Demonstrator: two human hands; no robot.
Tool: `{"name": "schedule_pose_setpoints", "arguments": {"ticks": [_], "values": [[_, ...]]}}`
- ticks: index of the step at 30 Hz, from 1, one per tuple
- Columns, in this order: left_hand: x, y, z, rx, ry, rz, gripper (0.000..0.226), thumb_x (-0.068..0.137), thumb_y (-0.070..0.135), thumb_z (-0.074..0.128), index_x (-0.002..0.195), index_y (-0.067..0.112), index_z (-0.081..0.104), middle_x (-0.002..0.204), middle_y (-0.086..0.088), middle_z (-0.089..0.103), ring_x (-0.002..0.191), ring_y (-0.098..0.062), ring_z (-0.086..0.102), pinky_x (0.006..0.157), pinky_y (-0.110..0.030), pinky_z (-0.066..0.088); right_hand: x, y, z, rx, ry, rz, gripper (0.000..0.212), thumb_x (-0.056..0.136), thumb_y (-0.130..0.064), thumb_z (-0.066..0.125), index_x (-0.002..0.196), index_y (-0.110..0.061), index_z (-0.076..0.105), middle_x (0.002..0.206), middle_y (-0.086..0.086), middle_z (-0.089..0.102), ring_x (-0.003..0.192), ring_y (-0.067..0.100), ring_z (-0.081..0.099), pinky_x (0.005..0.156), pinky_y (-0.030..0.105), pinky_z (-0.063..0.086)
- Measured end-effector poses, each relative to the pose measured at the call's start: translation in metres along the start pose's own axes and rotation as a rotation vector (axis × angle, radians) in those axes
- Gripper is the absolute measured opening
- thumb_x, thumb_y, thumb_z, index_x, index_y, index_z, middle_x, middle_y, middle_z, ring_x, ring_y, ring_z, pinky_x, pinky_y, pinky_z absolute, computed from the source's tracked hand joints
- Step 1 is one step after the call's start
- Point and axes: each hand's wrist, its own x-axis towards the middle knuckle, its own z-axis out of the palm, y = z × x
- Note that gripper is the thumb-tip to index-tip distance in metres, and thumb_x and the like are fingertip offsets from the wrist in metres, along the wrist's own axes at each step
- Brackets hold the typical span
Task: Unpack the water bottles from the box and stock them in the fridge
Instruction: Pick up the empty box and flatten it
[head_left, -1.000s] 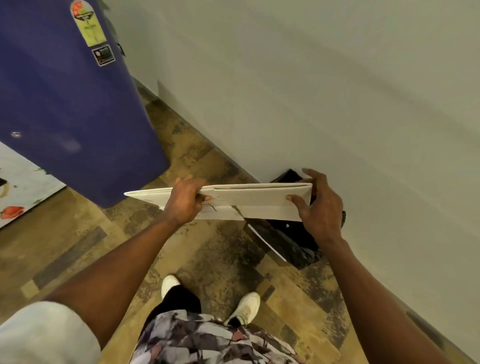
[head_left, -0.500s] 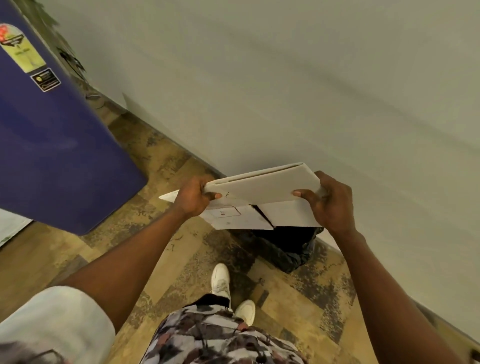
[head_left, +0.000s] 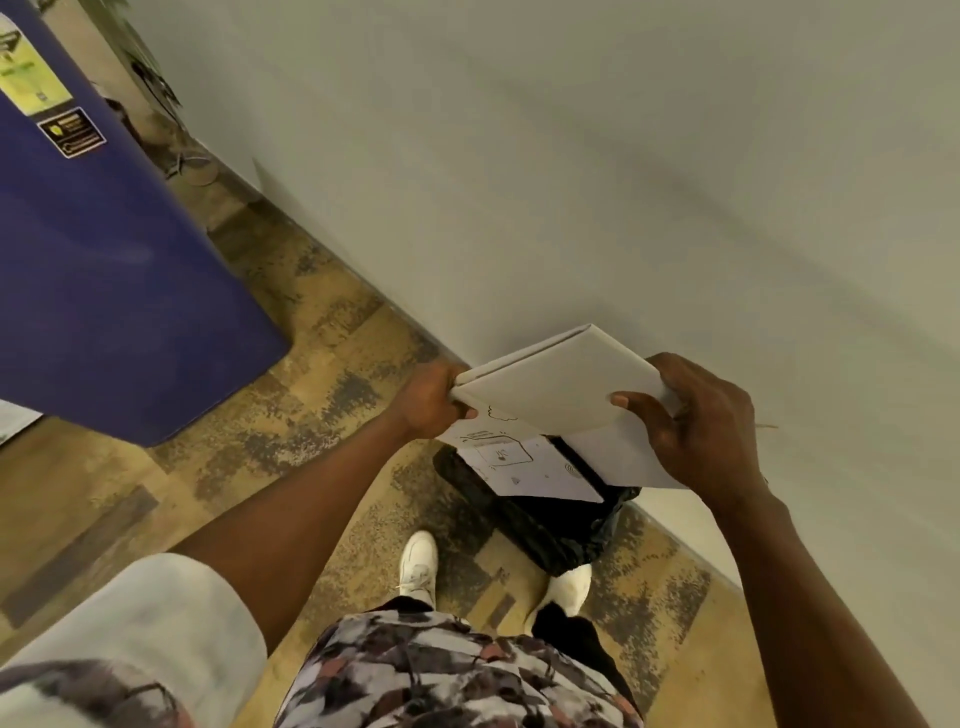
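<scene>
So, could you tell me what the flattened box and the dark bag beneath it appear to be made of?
The flattened box looks like white cardboard with a matte finish: it has crisp fold creases and printed line drawings. The dark bag is probably thin, glossy plastic film: it wrinkles and glints.

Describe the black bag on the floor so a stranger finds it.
Follow the pale wall down to the brown floor, right of the blue fridge. The bag sits there, below the held flattened white box. Nothing else nearby is glossy black.
</scene>
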Motion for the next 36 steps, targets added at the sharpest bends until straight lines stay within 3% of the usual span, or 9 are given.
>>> {"name": "schedule_pose_setpoints", "arguments": {"ticks": [2,7,13,17,23,26,30,33,36], "values": [[0.008,0.009,0.013,-0.009,0.012,-0.029,0.037,0.081,0.006,0.088,0.117,0.009,0.078,0.112,-0.009,0.079,0.108,-0.025,0.071,0.093,-0.046,0.058,0.003,0.012,-0.005,-0.023,-0.036,-0.021,0.028,0.095,-0.039,0.069,0.105,-0.013,0.07,0.091,0.0,0.072,0.071,0.023,0.063,0.056,0.032,0.051],[0.02,0.045,0.05,-0.116,0.099,-0.124,0.048,0.076,-0.001,0.088,0.121,0.006,0.075,0.116,-0.009,0.077,0.113,-0.025,0.07,0.093,-0.043,0.059,0.02,0.052,-0.026,-0.07,-0.102,-0.13,0.025,0.096,-0.03,0.073,0.109,-0.009,0.068,0.096,0.008,0.074,0.074,0.028,0.067,0.061,0.027,0.045],[0.033,0.081,0.103,-0.153,0.249,-0.216,0.051,0.077,0.0,0.085,0.126,0.006,0.073,0.119,-0.009,0.076,0.112,-0.021,0.068,0.082,-0.027,0.048,0.031,0.099,-0.026,-0.079,-0.167,-0.204,0.023,0.093,-0.025,0.078,0.107,-0.01,0.067,0.095,0.007,0.073,0.076,0.032,0.069,0.054,0.037,0.055],[0.036,0.098,0.131,-0.165,0.318,-0.264,0.049,0.077,0.002,0.086,0.125,0.006,0.074,0.116,-0.011,0.078,0.11,-0.025,0.07,0.092,-0.041,0.057,0.033,0.124,-0.007,-0.07,-0.222,-0.252,0.022,0.09,-0.024,0.081,0.102,-0.012,0.067,0.09,0.004,0.071,0.075,0.032,0.066,0.055,0.033,0.05],[0.035,0.086,0.157,-0.167,0.407,-0.379,0.049,0.081,0.003,0.086,0.127,0.005,0.071,0.116,-0.012,0.076,0.108,-0.028,0.067,0.081,-0.03,0.05,0.028,0.14,0.041,-0.058,-0.335,-0.313,0.026,0.089,-0.024,0.082,0.108,-0.015,0.067,0.095,0.001,0.072,0.079,0.026,0.066,0.062,0.033,0.051],[0.039,0.073,0.168,-0.148,0.45,-0.463,0.039,0.083,0.001,0.083,0.12,0.005,0.071,0.112,-0.013,0.074,0.102,-0.029,0.061,0.077,-0.033,0.046,0.02,0.14,0.072,-0.058,-0.356,-0.326,0.021,0.091,-0.023,0.079,0.104,-0.015,0.066,0.091,0.0,0.07,0.077,0.026,0.063,0.06,0.032,0.046],[0.043,0.052,0.178,-0.144,0.469,-0.499,0.039,0.082,-0.003,0.083,0.118,0.005,0.071,0.11,-0.014,0.075,0.103,-0.033,0.067,0.083,-0.045,0.058,0.007,0.142,0.109,-0.074,-0.391,-0.336,0.015,0.093,-0.022,0.075,0.102,-0.016,0.065,0.09,-0.001,0.067,0.078,0.025,0.061,0.061,0.029,0.037],[0.048,0.038,0.183,-0.145,0.445,-0.497,0.038,0.079,0.001,0.086,0.113,0.007,0.071,0.106,-0.01,0.073,0.101,-0.032,0.067,0.075,-0.037,0.052,0.0,0.144,0.131,-0.088,-0.413,-0.351,0.017,0.092,-0.019,0.077,0.103,-0.015,0.065,0.091,0.001,0.067,0.08,0.024,0.062,0.061,0.03,0.043],[0.052,0.026,0.188,-0.163,0.426,-0.467,0.042,0.079,0.004,0.087,0.119,0.009,0.074,0.11,-0.012,0.076,0.103,-0.031,0.069,0.085,-0.041,0.058,-0.005,0.148,0.153,-0.101,-0.471,-0.358,0.023,0.086,-0.013,0.08,0.104,-0.015,0.066,0.095,0.003,0.068,0.083,0.026,0.062,0.064,0.032,0.046]]}}
